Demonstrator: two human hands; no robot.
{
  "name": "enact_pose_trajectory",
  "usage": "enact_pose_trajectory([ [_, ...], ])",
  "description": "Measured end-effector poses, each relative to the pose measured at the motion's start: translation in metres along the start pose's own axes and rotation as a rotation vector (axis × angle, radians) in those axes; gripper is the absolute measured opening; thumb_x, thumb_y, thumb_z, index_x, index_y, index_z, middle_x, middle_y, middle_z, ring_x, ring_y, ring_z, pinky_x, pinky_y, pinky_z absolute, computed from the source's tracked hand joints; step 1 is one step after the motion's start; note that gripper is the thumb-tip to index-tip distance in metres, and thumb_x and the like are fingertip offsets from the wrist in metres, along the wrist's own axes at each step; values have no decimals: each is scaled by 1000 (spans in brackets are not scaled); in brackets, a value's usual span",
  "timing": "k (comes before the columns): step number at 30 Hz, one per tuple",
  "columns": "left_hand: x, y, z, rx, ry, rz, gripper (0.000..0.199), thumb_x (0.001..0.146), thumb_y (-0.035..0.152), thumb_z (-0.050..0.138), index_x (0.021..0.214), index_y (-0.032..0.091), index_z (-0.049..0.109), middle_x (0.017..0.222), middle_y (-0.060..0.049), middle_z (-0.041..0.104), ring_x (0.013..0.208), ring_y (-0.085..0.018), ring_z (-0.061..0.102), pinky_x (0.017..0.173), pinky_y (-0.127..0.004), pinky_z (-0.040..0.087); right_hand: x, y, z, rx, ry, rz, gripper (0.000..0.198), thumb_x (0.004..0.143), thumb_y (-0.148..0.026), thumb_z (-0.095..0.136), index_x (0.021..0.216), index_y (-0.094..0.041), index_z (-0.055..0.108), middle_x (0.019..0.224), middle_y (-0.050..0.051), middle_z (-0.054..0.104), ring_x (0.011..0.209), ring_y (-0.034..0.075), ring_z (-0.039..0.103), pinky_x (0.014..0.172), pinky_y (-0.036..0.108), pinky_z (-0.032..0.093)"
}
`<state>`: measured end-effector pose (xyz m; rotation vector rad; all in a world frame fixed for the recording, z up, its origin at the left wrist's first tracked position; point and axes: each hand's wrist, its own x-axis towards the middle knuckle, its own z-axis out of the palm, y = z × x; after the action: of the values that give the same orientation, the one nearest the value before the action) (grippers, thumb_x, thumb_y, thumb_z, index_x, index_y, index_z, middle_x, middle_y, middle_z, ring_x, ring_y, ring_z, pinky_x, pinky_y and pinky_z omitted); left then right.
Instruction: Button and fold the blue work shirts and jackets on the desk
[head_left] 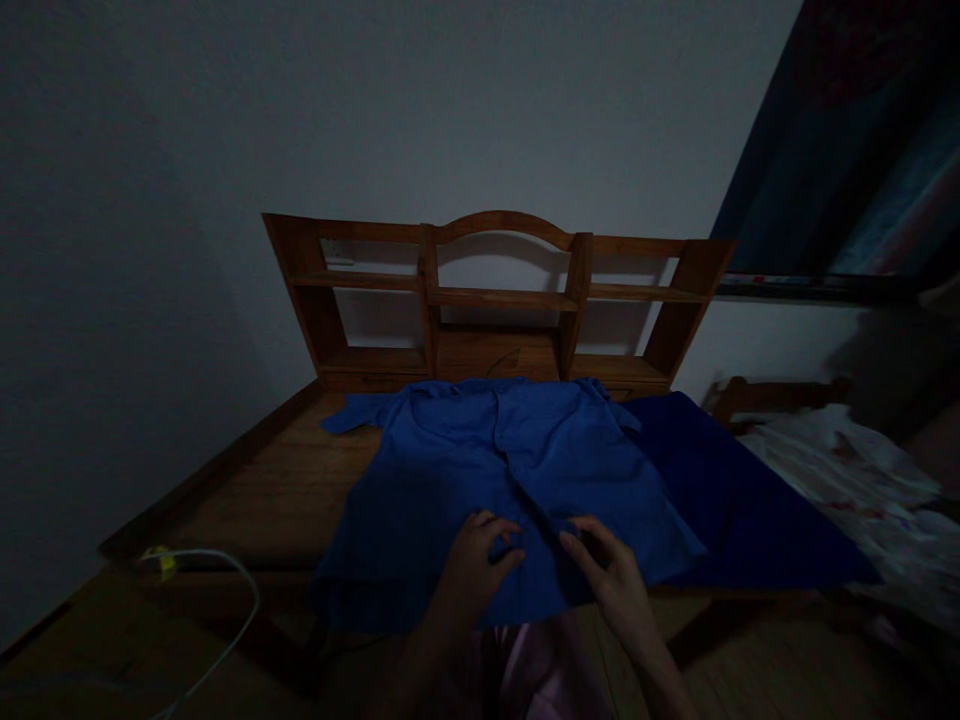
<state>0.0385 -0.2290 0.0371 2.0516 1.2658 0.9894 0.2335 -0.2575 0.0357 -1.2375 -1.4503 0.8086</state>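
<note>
A blue button-up shirt (442, 470) lies spread out, front side up, on a wooden desk, its lower part hanging over the near edge. The front opening runs down the middle, parted towards the hem. My right hand (611, 575) pinches the edge of the right-hand front panel between thumb and index finger. Left of the opening, my left hand (476, 560) rests on the other panel with fingers bent and thumb and index finger apart; blue cloth shows between them.
The desk (277, 480) has a wooden shelf unit (506, 298) at its back, against the wall. Darker blue cloth (720, 490) lies at the right. A white cable (240, 565) loops at the left front. Beside the desk, a chair (750, 400) stands near pale piled cloth (847, 460).
</note>
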Motion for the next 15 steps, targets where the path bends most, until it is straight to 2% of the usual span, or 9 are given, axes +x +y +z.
enact_pose_trajectory([
  [3,3,4,5,4,30,-22,16,75,25,62,89,22,66,85,-3,59,88,-19,53,82,-31,39,1,7,-3,49,100,44,27,83,-42,54,93,-16,56,87,3,57,83,17,53,72,24,41],
  [7,9,8,15,-4,30,-12,12,73,23,63,85,20,64,84,-3,58,88,-19,52,81,-30,38,-1,9,4,-43,190,-8,26,80,-41,59,87,-16,54,80,1,53,76,14,50,69,23,40],
  [11,10,8,20,16,-6,-7,3,74,19,61,76,18,60,81,-2,56,82,-18,52,75,-28,38,-7,3,11,-164,135,-79,20,84,-37,56,84,-17,54,76,1,52,72,13,50,68,23,40],
  [15,4,8,19,55,-9,10,5,77,21,58,73,17,57,78,-2,55,79,-17,51,71,-27,37,-12,1,14,-206,84,-144,17,88,-32,49,92,-18,57,86,4,56,83,16,54,75,25,42],
])
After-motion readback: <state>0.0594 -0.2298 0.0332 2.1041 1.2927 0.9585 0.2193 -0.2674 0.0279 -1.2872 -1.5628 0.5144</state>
